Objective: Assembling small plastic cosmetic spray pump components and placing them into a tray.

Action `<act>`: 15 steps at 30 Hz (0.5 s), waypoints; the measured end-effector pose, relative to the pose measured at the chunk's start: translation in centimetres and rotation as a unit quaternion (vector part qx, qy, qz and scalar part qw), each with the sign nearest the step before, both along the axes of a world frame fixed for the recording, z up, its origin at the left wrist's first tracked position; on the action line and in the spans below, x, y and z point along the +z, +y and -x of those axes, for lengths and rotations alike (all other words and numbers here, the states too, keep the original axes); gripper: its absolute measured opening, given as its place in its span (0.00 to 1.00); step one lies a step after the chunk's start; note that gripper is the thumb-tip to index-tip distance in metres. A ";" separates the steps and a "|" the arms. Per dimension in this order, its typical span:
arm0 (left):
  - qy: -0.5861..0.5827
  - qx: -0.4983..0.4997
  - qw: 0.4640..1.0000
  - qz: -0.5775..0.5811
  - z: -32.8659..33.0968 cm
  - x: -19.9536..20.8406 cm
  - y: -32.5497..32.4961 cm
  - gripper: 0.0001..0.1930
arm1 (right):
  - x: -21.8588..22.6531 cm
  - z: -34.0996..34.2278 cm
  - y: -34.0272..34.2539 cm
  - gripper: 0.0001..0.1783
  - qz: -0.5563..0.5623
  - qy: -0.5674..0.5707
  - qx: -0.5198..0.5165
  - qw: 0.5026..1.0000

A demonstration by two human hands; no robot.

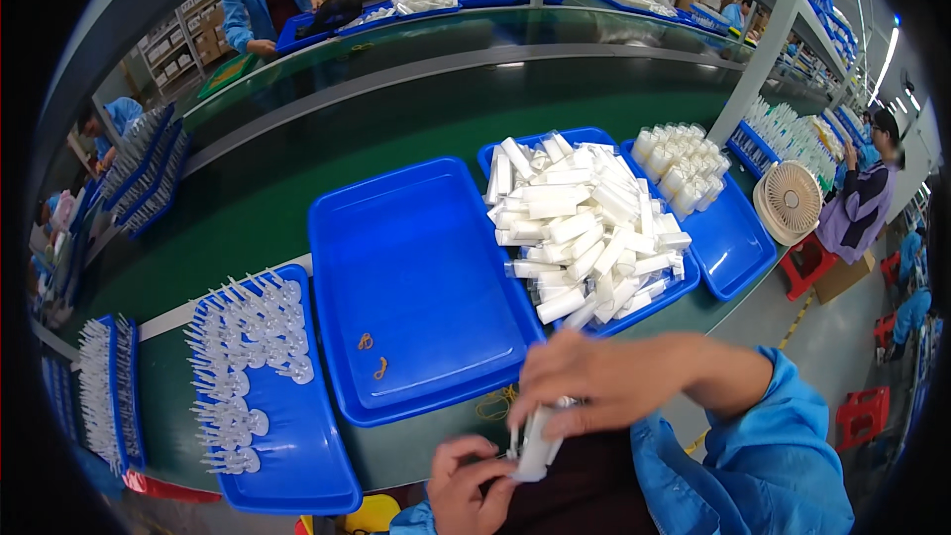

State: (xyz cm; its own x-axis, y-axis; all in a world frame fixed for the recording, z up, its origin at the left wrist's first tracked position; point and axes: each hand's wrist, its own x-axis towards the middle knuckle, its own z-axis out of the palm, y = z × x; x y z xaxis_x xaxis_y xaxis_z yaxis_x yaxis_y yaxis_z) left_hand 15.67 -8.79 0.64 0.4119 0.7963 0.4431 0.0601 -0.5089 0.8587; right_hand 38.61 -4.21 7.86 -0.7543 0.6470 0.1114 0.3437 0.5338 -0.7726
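In front of my body, my right hand (604, 381) is closed around a white plastic bottle-like piece (536, 453), gripping it from above. My left hand (468, 487) pinches the lower end of the same piece, where a thin white part shows beside the fingers. Just beyond my hands lies a blue tray (426, 277) with two rubber bands (380, 368) in it. To its right, another blue tray is heaped with white plastic pieces (584, 218), many partly in clear film. The exact shape of the held piece is partly hidden by my fingers.
On the left, a blue tray (287, 466) carries rows of clear, thin-stemmed parts (248, 357). At right stand white cylinders (684, 163) in a tray and a beige fan (790, 200). A green conveyor (248, 218) runs behind; a co-worker (267, 0) stands across it.
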 end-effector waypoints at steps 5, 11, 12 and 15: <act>-0.011 0.054 0.997 -0.057 0.0 0.9 1.3 0.10 | -0.1 -3.8 7.4 0.15 -0.336 -0.276 -0.301 0.849; -0.040 0.035 0.999 -0.013 0.4 0.9 0.9 0.12 | -2.3 -5.1 11.9 0.15 -0.318 -0.472 -0.289 0.770; -0.040 0.047 0.998 0.008 0.6 0.8 0.7 0.12 | -2.4 -4.9 12.1 0.14 -0.315 -0.474 -0.286 0.771; -0.069 0.079 0.993 0.052 0.5 0.6 0.5 0.12 | -1.8 -4.0 11.5 0.13 -0.303 -0.456 -0.282 0.788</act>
